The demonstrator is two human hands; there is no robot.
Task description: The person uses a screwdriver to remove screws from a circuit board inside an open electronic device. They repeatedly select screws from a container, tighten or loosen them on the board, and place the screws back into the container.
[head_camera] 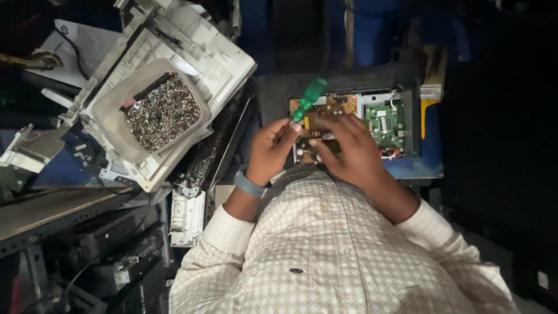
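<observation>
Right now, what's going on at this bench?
A person in a checked cream shirt bends over an opened electronic unit with brown and green circuit boards. The left hand holds a green-handled screwdriver by its shaft, handle tilted up and away. The right hand rests flat on the boards beside it. To the left, a white plastic housing carries a pale tub full of loose metal screws.
</observation>
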